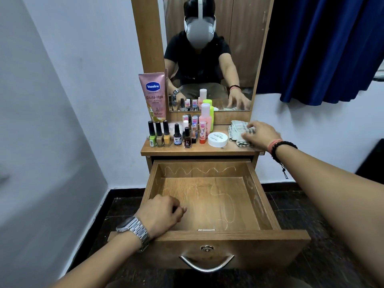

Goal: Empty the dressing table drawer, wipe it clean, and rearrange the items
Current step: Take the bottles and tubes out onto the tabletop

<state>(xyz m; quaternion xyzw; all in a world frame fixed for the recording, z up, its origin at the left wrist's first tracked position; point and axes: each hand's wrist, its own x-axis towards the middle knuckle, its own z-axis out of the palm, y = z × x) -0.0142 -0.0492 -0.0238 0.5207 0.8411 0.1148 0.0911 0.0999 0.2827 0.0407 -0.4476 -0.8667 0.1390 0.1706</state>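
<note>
The wooden drawer [209,204] is pulled out and holds nothing; pale squiggly marks run over its floor and inner walls. My left hand [161,215] rests over the drawer's front-left corner, fingers loosely curled around nothing. On the right of the tabletop [203,151] lies a crumpled checked cloth [235,129], and my right hand [261,133] rests on it with fingers spread. The drawer's items stand on the tabletop: a pink Vaseline tube [154,94], several nail polish bottles [159,135], a pink bottle [205,115] and a white round jar [217,139].
A mirror [239,48] rises behind the tabletop and reflects me. A blue curtain [322,48] hangs at the right, and a white wall runs close on the left. The drawer front carries a metal handle [206,265] and a lock. Dark tiled floor lies below.
</note>
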